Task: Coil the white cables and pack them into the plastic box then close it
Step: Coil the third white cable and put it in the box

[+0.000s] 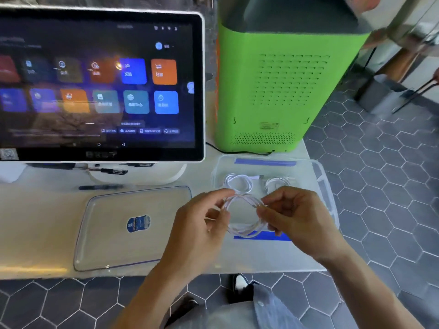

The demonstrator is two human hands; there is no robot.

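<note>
White cable (244, 211), looped into a coil, hung between both hands above the near edge of the open box (319, 173). Left hand (202, 224) pinched the coil's left side; right hand (294, 214) pinched its right side. Two more coils (238, 182) lay inside the clear box toward its far wall. Just left of the box, the lid (114, 236) lay flat on the table (35, 222), a blue sticker (139, 223) on it. Behind stood a monitor (99, 84) and a green case (280, 91).
</note>
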